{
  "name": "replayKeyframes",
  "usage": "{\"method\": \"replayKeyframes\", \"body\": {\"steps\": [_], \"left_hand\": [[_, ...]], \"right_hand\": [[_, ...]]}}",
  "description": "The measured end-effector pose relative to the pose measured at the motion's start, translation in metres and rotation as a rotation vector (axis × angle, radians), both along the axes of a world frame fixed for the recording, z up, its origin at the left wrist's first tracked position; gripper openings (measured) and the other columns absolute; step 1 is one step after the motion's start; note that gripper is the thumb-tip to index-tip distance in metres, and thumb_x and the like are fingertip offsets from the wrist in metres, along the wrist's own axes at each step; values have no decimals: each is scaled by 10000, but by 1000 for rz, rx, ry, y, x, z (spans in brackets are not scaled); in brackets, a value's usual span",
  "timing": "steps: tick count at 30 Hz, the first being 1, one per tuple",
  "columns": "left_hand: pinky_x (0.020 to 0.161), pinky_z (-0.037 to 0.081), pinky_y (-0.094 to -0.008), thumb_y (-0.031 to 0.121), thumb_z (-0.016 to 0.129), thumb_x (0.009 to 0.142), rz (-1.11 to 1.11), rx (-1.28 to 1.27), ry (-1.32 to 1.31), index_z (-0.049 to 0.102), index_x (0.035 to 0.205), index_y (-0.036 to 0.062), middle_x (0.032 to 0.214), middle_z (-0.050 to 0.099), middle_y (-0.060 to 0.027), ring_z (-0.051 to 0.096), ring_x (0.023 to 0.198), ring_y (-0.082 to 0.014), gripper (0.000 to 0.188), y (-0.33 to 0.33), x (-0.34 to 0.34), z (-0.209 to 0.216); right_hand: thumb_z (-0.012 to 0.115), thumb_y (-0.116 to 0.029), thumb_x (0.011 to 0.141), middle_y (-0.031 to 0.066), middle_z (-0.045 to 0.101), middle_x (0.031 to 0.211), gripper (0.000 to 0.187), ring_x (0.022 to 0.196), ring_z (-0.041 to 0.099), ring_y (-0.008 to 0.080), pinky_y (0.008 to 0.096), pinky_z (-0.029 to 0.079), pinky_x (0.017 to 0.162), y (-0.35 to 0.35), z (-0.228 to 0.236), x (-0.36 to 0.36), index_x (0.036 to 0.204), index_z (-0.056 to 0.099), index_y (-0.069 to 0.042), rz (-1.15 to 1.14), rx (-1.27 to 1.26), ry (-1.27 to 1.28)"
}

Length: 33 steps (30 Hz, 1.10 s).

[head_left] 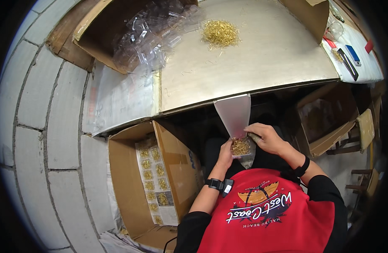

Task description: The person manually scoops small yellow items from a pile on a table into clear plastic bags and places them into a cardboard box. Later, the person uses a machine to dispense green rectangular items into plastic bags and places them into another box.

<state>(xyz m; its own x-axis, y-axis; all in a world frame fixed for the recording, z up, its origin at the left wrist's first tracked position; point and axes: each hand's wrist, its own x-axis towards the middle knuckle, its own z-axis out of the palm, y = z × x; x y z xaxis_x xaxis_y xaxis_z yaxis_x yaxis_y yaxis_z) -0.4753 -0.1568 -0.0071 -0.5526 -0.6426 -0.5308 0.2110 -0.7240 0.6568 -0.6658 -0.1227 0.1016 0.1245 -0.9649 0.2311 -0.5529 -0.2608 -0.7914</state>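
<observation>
Head view, centre — left grip [225, 155] holds boxed gold pins [240, 147], apparently steadied below the chute [233, 111]; right grip [264, 138], I cannot tell.

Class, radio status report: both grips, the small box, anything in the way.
Left grip holding small clear box; right grip beside it, hold unclear. Gold-coloured pieces in box. Nothing visibly blocking; pale plastic strip runs from table edge toward box.

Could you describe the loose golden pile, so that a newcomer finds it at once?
Start from the large pale tabletop. Right of the clear plastic pieces lies the golden pile. Unlike the small portions in the lower-left carton, it is one big heap.
</observation>
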Motion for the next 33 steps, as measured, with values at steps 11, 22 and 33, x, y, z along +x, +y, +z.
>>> {"method": "replayKeyframes", "body": {"steps": [11, 22, 33], "left_hand": [[449, 530, -245, 272, 439, 934, -110, -162, -18, 560, 1073, 12, 913, 636, -84, 645, 703, -153, 318, -2, 33, 64], [422, 514, -241, 335, 331, 968, 183, -217, -26, 552, 1053, 10, 842, 625, -68, 627, 658, -128, 402, -4, 13, 112], [444, 507, -231, 207, 461, 932, 273, -310, 1, 549, 1046, 19, 855, 622, -63, 616, 648, -121, 237, -1, 4, 122]], "right_hand": [[536, -136, 860, 209, 617, 954, 296, 914, 598, 350, 376, 474, 787, 7, -7, 20, 1108, 546, 25, -20, 198, -227], [601, -98, 769, 169, 519, 1206, 456, 1165, 476, 312, 417, 376, 986, 15, 20, 39, 1199, 490, 5, 97, -350, 269], [598, -149, 793, 168, 466, 1277, 497, 1237, 406, 302, 441, 321, 1019, 18, 28, 34, 1245, 448, -6, 47, -313, 200]]}}
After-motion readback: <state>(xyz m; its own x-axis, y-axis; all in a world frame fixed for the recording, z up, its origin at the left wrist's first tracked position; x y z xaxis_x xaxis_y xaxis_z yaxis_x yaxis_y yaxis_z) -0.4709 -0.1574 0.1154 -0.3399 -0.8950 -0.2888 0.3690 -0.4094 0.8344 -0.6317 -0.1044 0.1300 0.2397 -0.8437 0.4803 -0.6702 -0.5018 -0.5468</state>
